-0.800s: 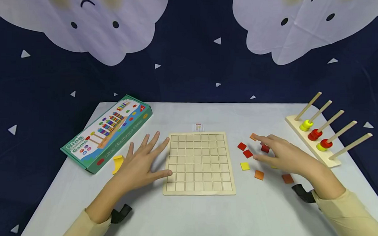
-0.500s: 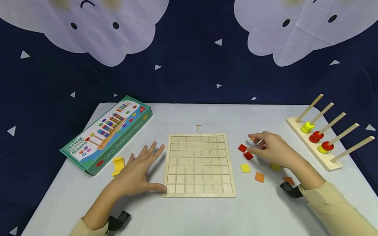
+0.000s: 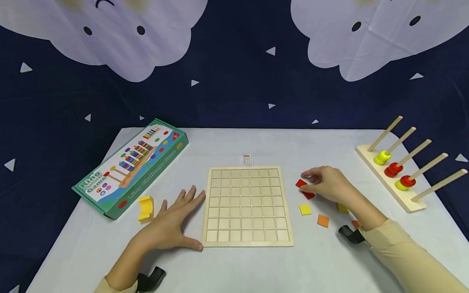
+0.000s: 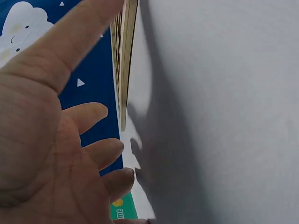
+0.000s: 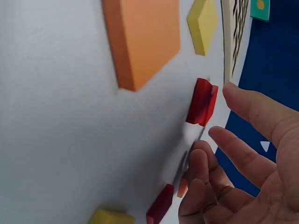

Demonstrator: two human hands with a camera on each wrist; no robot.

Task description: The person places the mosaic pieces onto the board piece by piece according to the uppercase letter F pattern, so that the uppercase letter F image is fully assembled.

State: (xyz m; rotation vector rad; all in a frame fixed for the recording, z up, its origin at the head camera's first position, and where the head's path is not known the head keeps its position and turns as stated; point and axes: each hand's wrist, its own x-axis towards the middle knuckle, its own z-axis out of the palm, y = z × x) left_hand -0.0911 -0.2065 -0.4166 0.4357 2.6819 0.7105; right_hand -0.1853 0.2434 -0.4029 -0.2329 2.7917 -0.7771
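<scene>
My left hand [image 3: 165,228] hangs with fingers spread beside the wooden grid board [image 3: 249,207]; its thumb tip is at the board's lower left corner, and whether they touch I cannot tell. Over on the right, my right hand [image 3: 332,183] hovers low above loose square tiles. Its thumb comes down by two red tiles [image 3: 301,183], which lie close together. In the right wrist view, thumb and index finger stand apart near these red tiles [image 5: 201,102], while the other fingers bend inward, holding nothing visible. Nearer me lie a yellow tile [image 3: 304,209] and an orange tile [image 3: 323,221].
A green ring game box [image 3: 136,169] lies at the left, with yellow curved pieces [image 3: 146,209] near it. Behind the board is a small printed card [image 3: 246,159]. A peg stand [image 3: 403,191] with red and yellow rings stands at the far right.
My right hand has moved left and lower toward the red tiles, its fingers bending more. My left hand has drawn slightly toward me, down along the board's left edge.
</scene>
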